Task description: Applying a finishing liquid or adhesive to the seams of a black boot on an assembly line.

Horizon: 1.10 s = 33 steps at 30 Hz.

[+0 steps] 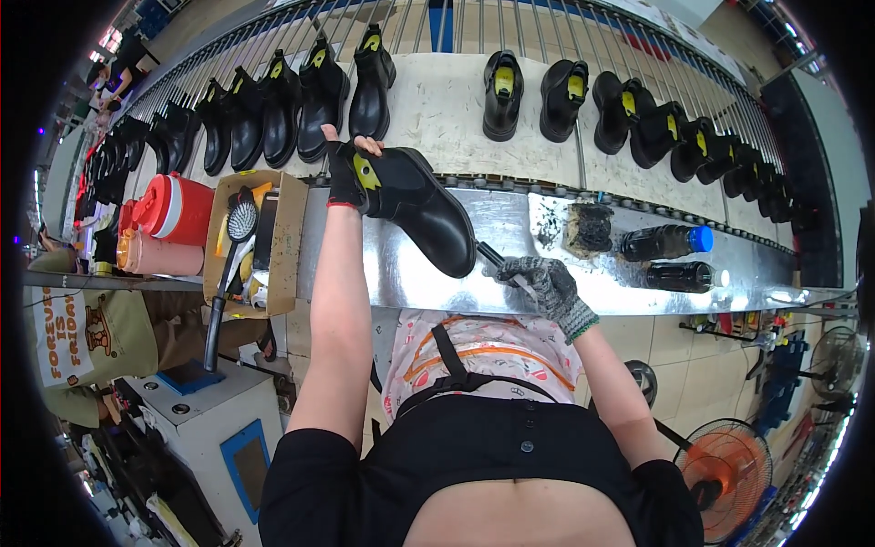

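The left hand (344, 178) sat inside the black boot's (415, 205) collar, tilting it toe-down over the metal bench (510, 273), so the toe met the small tool (492, 258) clenched in the gloved right hand (544, 283). The tool's tip was hidden behind the boot; beyond it, boots (273, 105) lined the conveyor.

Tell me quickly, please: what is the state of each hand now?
Left hand: closed on the top of a black boot.
Right hand: gloved, closed on a small tool at the boot's toe.
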### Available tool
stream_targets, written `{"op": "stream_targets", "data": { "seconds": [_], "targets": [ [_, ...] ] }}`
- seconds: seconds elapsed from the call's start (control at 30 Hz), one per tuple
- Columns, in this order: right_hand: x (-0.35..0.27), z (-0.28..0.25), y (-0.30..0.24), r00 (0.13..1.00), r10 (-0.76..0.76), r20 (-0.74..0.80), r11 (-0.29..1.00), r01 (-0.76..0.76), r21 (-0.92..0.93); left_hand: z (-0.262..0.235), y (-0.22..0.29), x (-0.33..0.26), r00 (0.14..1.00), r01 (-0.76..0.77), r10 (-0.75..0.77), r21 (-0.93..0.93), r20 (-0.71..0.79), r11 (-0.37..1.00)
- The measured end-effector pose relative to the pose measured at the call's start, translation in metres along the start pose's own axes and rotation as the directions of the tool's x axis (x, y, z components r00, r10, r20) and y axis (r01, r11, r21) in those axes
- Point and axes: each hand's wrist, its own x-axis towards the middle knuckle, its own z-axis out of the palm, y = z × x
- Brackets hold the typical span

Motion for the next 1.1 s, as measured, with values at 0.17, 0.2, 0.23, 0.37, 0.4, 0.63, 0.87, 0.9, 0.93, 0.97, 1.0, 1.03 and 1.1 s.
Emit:
{"op": "stream_targets", "data": {
  "seconds": [0.17, 0.2, 0.23, 0.37, 0.4, 0.63, 0.87, 0.9, 0.93, 0.97, 1.0, 1.03, 1.1],
  "targets": [
    [-0.009, 0.006, 0.008, 0.996, 0.059, -0.061, 0.998, -0.058, 0.023, -0.008, -0.008, 0.019, 0.995, 0.002, 0.007, 0.098, -0.096, 0.995],
    [-0.011, 0.01, 0.019, 0.988, 0.121, -0.1, 0.978, -0.101, 0.184, -0.017, -0.012, 0.02, 0.996, -0.093, 0.092, 0.165, 0.014, 0.982],
    [-0.014, 0.013, 0.03, 0.973, 0.188, -0.13, 0.931, -0.134, 0.341, -0.023, -0.023, 0.022, 0.995, -0.095, 0.094, 0.165, 0.015, 0.982],
    [-0.019, 0.018, 0.028, 0.932, 0.361, -0.024, 0.708, -0.257, 0.657, -0.055, -0.042, 0.021, 0.907, -0.401, 0.404, 0.531, 0.116, 0.747],
    [-0.021, 0.017, 0.02, 0.925, 0.378, -0.045, 0.733, -0.27, 0.624, -0.058, -0.037, 0.019, 0.913, -0.369, 0.391, 0.638, 0.113, 0.676],
    [-0.035, 0.008, 0.01, 0.905, 0.352, -0.24, 0.794, -0.153, 0.588, 0.008, -0.019, -0.026, 0.811, -0.432, 0.517, 0.877, 0.275, 0.211],
    [-0.028, -0.006, -0.025, 0.885, 0.254, -0.39, 0.967, -0.231, 0.107, 0.019, -0.013, -0.083, 0.761, -0.338, 0.551, 0.934, 0.342, -0.113],
    [-0.027, -0.007, -0.025, 0.881, 0.255, -0.399, 0.967, -0.232, 0.106, 0.025, -0.013, -0.093, 0.775, -0.3, 0.54, 0.944, 0.327, -0.141],
    [-0.026, -0.008, -0.024, 0.889, 0.214, -0.404, 0.976, -0.216, 0.041, 0.031, -0.015, -0.102, 0.769, -0.262, 0.548, 0.944, 0.329, -0.199],
    [-0.026, -0.008, -0.023, 0.9, 0.17, -0.401, 0.98, -0.195, -0.023, 0.039, -0.015, -0.114, 0.793, -0.247, 0.54, 0.959, 0.283, -0.14],
    [-0.026, -0.008, -0.022, 0.895, 0.187, -0.405, 0.975, -0.218, -0.032, 0.042, -0.017, -0.122, 0.791, -0.242, 0.546, 0.961, 0.275, -0.133],
    [-0.026, -0.007, -0.021, 0.892, 0.187, -0.411, 0.975, -0.22, -0.034, 0.045, -0.021, -0.13, 0.79, -0.236, 0.552, 0.964, 0.266, -0.126],
    [-0.026, -0.004, -0.018, 0.864, 0.25, -0.437, 0.968, -0.216, 0.127, 0.054, -0.024, -0.148, 0.808, -0.176, 0.547, 0.976, 0.216, -0.126]
  ]
}}
